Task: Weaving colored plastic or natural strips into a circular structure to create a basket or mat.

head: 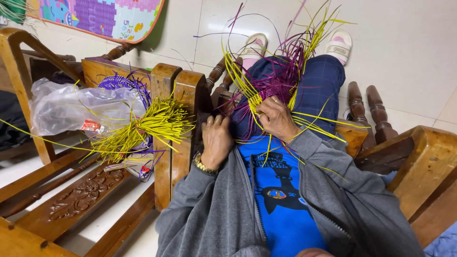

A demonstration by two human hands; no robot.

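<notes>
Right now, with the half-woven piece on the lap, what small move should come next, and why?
Probably bring the left hand across to the woven piece. Only the right hand grips it, loose yellow and purple strands splay out, and the left hand rests on the chair arm.

We see a carved wooden chair seat (81,197). A clear plastic bag (71,109) lies on it; a yellow strip bundle (147,126) rests just beside the bag.

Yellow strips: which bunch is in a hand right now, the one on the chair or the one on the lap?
The lap bunch, woven with purple strands, is gripped by the right hand. The loose yellow bundle lies untouched on the neighbouring chair beside the plastic bag.
</notes>
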